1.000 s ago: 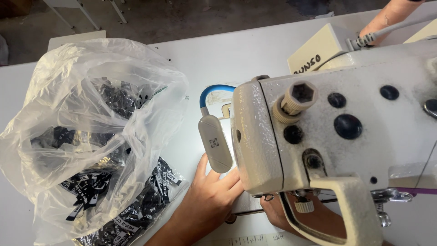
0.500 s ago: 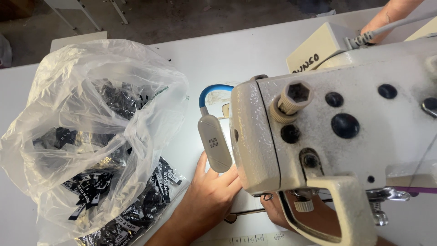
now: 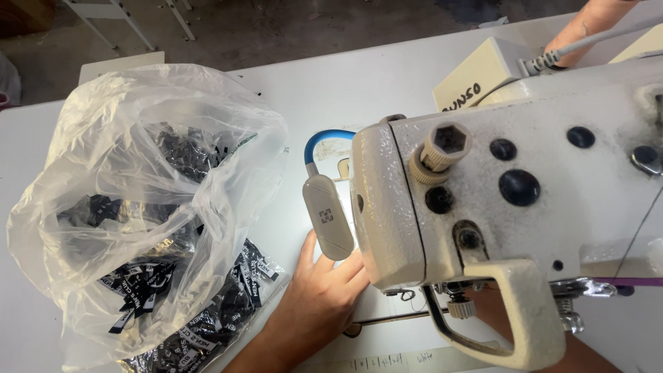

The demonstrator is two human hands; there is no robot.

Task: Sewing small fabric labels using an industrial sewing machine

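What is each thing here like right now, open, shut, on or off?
Plastic bag: open, crumpled, holding black labels.
Labels: piled loose inside the bag.
Lamp: pointing down at the table; looks on.
Sewing machine: upright, dusty.
Left hand: flat on the table under the lamp.
Right hand: mostly hidden behind the machine.

A dark, worn concrete floor (image 3: 276, 31) lies beyond the white table (image 3: 387, 76). White metal furniture legs (image 3: 131, 17) stand on it, past the table's far edge.

Cream sewing machine (image 3: 511, 207) with black knobs, right of frame; clear bag (image 3: 138, 193) of black-and-white labels (image 3: 173, 324), left; white table (image 3: 359, 83).
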